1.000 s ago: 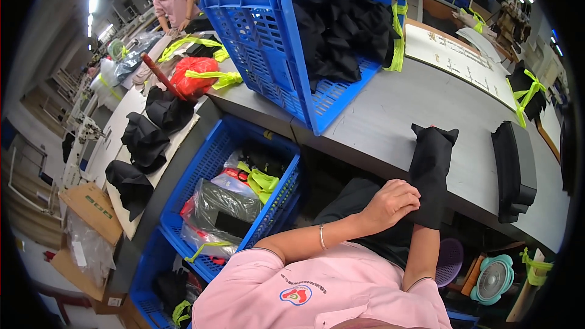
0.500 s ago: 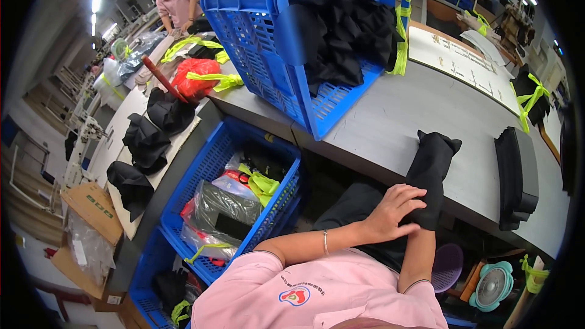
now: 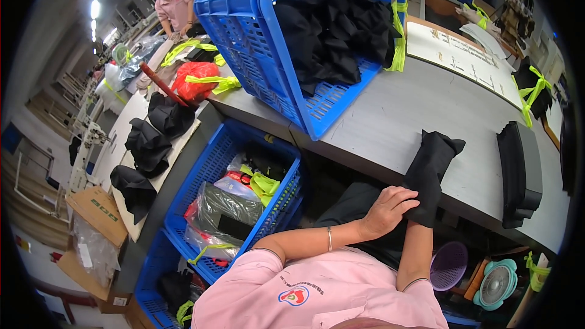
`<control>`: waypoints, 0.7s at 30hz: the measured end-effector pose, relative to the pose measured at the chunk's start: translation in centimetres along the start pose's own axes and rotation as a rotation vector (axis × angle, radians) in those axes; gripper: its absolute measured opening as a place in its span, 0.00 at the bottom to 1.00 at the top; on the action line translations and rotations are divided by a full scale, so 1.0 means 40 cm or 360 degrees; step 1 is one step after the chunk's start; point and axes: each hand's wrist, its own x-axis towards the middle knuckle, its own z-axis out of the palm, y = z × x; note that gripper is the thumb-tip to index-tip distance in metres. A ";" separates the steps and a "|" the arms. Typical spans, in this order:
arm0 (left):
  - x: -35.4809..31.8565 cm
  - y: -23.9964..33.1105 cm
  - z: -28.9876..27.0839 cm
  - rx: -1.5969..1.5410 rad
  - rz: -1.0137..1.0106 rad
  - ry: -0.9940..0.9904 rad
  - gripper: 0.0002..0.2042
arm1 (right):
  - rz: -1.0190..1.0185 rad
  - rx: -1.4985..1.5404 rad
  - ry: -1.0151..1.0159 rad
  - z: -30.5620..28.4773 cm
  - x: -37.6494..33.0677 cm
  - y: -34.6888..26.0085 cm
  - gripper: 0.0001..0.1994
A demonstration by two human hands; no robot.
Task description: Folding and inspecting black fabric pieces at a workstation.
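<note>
A black fabric piece (image 3: 431, 161), shaped like a tube, is pulled over my right hand and wrist, with its far end bunched into corners above the grey table (image 3: 378, 128). My right forearm (image 3: 417, 250) runs into its near opening, and the cloth hides the fingers. My left hand (image 3: 387, 210) is closed, its fingertips pinching the tube's left edge near the opening. To the right lies a stack of folded black fabric pieces (image 3: 519, 173). A tilted blue basket (image 3: 234, 30) on the table holds a heap of black fabric pieces (image 3: 335, 30).
Left of me a lower blue basket (image 3: 213, 152) holds plastic-wrapped bundles. Black bundles (image 3: 146, 146) lie on a side table by a red bag (image 3: 194, 79). A paper sheet (image 3: 457, 55) covers the table's far right. Below are a purple basket (image 3: 449, 265) and turquoise fan (image 3: 495, 283). Another person (image 3: 173, 6) stands far left.
My left fingers have drawn together and shifted slightly left, from lying spread against the cloth to pinching its edge. The fabric-covered right hand has barely moved.
</note>
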 end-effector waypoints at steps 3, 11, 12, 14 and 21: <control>0.010 0.002 -0.004 -0.0163 0.0028 -0.0010 0.22 | 0.0014 0.0047 0.0042 -0.025 0.001 0.010 0.11; 0.009 -0.003 -0.002 -0.0128 0.0074 -0.0031 0.20 | 0.0063 0.0182 0.0097 -0.035 -0.009 0.046 0.11; 0.011 -0.005 -0.010 -0.0111 0.0082 -0.0028 0.19 | 0.0070 0.0198 0.0102 -0.037 -0.018 0.050 0.11; 0.010 -0.012 -0.019 -0.0156 0.0038 -0.0005 0.17 | 0.0083 0.0229 0.0110 -0.038 -0.025 0.058 0.11; 0.088 -0.055 -0.028 -0.0699 -0.1118 0.0170 0.09 | 0.0132 0.0331 0.0144 0.040 -0.031 0.076 0.11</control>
